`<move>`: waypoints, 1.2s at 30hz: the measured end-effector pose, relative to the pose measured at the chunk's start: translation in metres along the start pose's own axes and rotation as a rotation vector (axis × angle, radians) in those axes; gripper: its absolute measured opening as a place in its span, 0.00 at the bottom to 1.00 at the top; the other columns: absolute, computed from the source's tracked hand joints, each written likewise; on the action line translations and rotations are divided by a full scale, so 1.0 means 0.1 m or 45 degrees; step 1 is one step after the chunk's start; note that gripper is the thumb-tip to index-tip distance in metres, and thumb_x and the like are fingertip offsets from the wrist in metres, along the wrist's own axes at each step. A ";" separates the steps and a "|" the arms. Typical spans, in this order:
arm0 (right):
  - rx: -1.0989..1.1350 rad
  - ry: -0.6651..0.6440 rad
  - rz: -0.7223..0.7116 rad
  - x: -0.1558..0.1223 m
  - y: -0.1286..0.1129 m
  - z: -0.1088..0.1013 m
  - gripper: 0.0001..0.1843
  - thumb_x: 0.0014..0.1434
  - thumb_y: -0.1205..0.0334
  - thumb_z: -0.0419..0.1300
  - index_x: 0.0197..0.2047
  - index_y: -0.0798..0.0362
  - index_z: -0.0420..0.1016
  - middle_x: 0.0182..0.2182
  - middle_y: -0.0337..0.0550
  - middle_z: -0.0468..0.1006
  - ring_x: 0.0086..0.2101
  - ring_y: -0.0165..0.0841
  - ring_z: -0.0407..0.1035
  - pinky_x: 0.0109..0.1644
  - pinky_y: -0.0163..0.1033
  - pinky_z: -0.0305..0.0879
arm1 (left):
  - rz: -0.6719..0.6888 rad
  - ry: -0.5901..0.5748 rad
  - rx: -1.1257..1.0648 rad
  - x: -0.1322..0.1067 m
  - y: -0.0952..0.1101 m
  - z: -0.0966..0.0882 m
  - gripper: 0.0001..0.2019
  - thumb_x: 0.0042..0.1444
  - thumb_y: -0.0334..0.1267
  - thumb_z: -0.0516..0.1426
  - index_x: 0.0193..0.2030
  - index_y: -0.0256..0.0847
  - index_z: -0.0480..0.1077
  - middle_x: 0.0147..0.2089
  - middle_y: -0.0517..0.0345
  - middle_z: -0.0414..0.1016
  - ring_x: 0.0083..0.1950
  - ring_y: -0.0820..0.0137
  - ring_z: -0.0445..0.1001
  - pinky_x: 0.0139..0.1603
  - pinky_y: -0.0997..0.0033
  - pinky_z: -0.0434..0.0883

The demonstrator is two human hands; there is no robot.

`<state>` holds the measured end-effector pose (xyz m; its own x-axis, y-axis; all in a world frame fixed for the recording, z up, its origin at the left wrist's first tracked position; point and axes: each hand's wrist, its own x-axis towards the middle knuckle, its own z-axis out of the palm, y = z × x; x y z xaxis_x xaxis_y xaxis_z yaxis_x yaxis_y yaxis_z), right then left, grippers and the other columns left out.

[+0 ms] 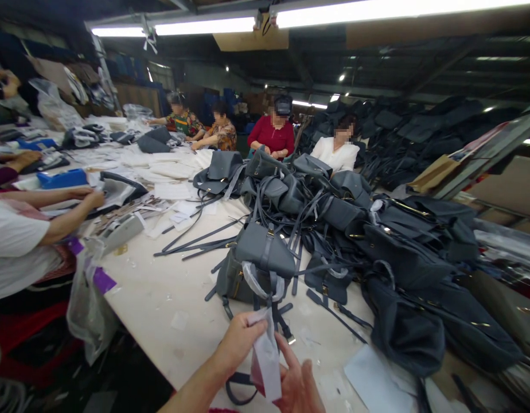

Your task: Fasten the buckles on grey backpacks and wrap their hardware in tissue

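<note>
My left hand (243, 338) is closed, pinching the top of a thin white sheet of wrapping paper (267, 361) between thumb and fingers. My right hand (297, 378) is beside the sheet's right edge, fingers stretched and apart; its palm side is partly hidden by the paper. Just beyond both hands stands a dark grey backpack (262, 252) with a gold clasp and zip. Its top handle (258, 281) is wrapped in clear or whitish film. A strap with a metal buckle (289, 339) lies close to my right fingers, and a dark strap loop (241, 390) lies under my left wrist.
A heap of dark grey bags (334, 212) covers the table's right and far side. White papers (372, 378) lie at the lower right. Co-workers sit across the table; another at the left handles a bag (119, 192). A tape dispenser (121, 232) stands near the left edge.
</note>
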<state>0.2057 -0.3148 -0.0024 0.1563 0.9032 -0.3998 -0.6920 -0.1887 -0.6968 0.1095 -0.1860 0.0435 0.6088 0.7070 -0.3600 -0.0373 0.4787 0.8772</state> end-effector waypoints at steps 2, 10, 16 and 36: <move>-0.059 0.059 0.007 0.04 0.06 0.03 0.31 0.46 0.45 0.71 0.51 0.46 0.72 0.30 0.40 0.81 0.25 0.33 0.74 0.29 0.37 0.70 | 0.005 -0.002 0.015 -0.01 0.03 0.00 0.19 0.38 0.51 0.67 0.23 0.34 0.74 0.20 0.62 0.69 0.23 0.74 0.62 0.26 0.73 0.57; -0.392 -0.020 0.077 0.03 0.01 -0.06 0.29 0.39 0.38 0.72 0.34 0.54 0.77 0.23 0.39 0.77 0.25 0.30 0.72 0.31 0.33 0.65 | -0.003 0.010 0.018 -0.07 0.09 -0.04 0.13 0.40 0.44 0.64 0.18 0.37 0.69 0.19 0.64 0.66 0.23 0.74 0.60 0.27 0.73 0.57; -0.557 0.140 -0.141 0.23 -0.28 0.23 0.24 0.42 0.41 0.70 0.30 0.53 0.73 0.19 0.33 0.71 0.21 0.28 0.63 0.25 0.31 0.56 | 0.029 0.048 0.030 -0.03 0.05 -0.02 0.09 0.41 0.40 0.62 0.19 0.37 0.69 0.19 0.65 0.63 0.24 0.75 0.56 0.25 0.73 0.52; -0.403 0.261 -0.261 0.22 -0.08 0.20 0.27 0.42 0.46 0.71 0.42 0.54 0.77 0.27 0.40 0.80 0.27 0.35 0.72 0.35 0.38 0.67 | -0.135 -0.229 -0.089 0.07 -0.04 0.03 0.12 0.37 0.40 0.66 0.20 0.35 0.70 0.17 0.66 0.61 0.18 0.80 0.53 0.21 0.74 0.47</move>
<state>0.2009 -0.2854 0.0065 0.4270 0.8452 -0.3214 -0.3865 -0.1507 -0.9099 0.1164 -0.1849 0.0384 0.7438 0.5492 -0.3810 -0.0166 0.5850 0.8109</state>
